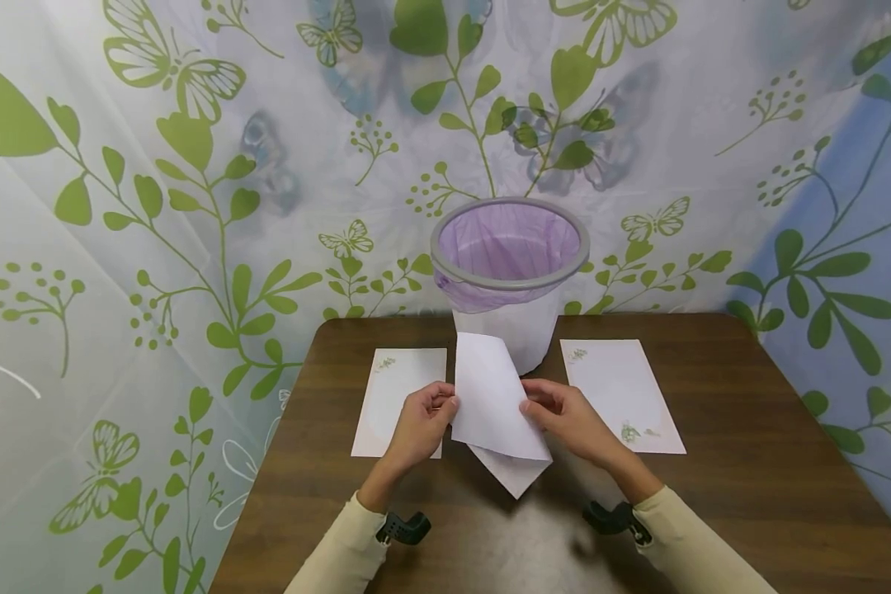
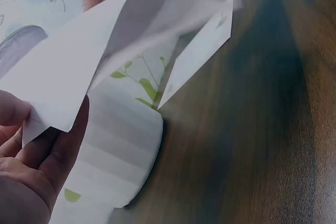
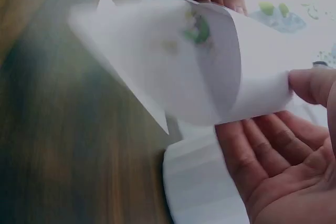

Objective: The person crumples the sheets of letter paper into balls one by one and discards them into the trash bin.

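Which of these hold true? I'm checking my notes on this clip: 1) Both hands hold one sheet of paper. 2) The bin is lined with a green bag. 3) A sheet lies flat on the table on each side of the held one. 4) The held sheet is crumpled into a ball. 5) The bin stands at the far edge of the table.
1) True: the left hand and right hand pinch the sheet by its side edges.
2) False: the bag in the bin is purple.
3) True: a left sheet and a right sheet lie flat on the table.
4) False: it is bent over in a fold, not balled.
5) True.
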{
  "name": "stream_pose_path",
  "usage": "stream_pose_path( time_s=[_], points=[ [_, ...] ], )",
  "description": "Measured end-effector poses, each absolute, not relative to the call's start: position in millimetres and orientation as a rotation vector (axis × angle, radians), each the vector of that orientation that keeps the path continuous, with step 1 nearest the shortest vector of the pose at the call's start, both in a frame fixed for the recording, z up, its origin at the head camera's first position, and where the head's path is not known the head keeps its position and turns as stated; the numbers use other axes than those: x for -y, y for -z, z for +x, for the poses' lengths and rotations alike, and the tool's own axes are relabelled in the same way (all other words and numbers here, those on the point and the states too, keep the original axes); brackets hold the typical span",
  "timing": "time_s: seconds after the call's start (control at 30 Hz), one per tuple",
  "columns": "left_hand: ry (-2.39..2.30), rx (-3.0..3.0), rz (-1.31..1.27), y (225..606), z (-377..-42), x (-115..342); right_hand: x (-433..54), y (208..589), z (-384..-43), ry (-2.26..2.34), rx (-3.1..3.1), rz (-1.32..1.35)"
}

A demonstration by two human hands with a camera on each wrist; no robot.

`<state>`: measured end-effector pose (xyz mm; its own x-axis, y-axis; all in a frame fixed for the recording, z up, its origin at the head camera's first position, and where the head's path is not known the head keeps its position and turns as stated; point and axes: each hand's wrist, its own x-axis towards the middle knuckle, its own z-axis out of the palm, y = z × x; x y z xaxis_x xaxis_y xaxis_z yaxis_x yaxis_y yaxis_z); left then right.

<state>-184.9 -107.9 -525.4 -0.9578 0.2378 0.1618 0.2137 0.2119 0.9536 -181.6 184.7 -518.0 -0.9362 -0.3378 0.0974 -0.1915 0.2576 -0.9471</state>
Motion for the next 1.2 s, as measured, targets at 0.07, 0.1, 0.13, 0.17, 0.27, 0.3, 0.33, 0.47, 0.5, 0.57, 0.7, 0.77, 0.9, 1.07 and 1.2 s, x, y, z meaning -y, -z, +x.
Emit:
stream_pose_path(
  time_s=[0.07,0.1,0.13,0.17,0.27,0.3,0.33,0.47,0.5,0.57,0.7,0.77,0.9,1.07,1.2],
  points=[
    [-1.902,-2.452,0.444,525.1,-183.6,107.3,-184.5,518.2,-181.0,1.799,-2.360,-0.452],
    [-1.903,-2.462,0.444,524.7,-183.0,106.9,-184.4,518.4,-180.9,1.813,-2.349,-0.428],
    [-1.903,-2.470,0.442,524.4,-182.6,106.6,-184.3,518.5,-180.9,1.828,-2.336,-0.409],
    [-1.900,-2.479,0.441,524.3,-182.2,106.3,-184.1,518.6,-180.8,1.843,-2.317,-0.391],
    [-1.892,-2.491,0.444,524.9,-182.2,105.6,-183.3,518.6,-180.4,1.881,-2.267,-0.360],
    [-1.891,-2.492,0.450,525.3,-182.3,105.6,-183.2,518.8,-180.3,1.888,-2.256,-0.358],
    [-1.884,-2.495,0.450,525.9,-182.6,105.7,-183.2,519.0,-180.0,1.894,-2.247,-0.356],
    [-1.861,-2.514,0.459,526.1,-182.5,106.3,-183.5,520.6,-178.9,1.905,-2.250,-0.347],
    [-1.857,-2.516,0.459,525.9,-182.4,106.6,-183.7,521.2,-178.7,1.909,-2.257,-0.347],
    [-1.854,-2.514,0.462,525.3,-182.0,106.7,-183.9,522.5,-178.8,1.918,-2.272,-0.355],
    [-1.872,-2.481,0.455,524.9,-181.0,106.7,-184.3,524.2,-179.8,1.949,-2.305,-0.390],
    [-1.874,-2.463,0.451,524.1,-180.8,106.2,-184.6,523.9,-180.2,1.946,-2.348,-0.415],
    [-1.850,-2.376,0.445,523.0,-180.7,106.6,-185.8,522.6,-180.8,1.925,-2.474,-0.467],
    [-1.797,-2.254,0.481,524.5,-181.0,106.8,-186.1,522.2,-181.2,1.927,-2.524,-0.529],
    [-1.708,-2.268,0.530,526.3,-180.6,105.8,-185.5,521.1,-180.7,1.926,-2.489,-0.586]
  ],
)
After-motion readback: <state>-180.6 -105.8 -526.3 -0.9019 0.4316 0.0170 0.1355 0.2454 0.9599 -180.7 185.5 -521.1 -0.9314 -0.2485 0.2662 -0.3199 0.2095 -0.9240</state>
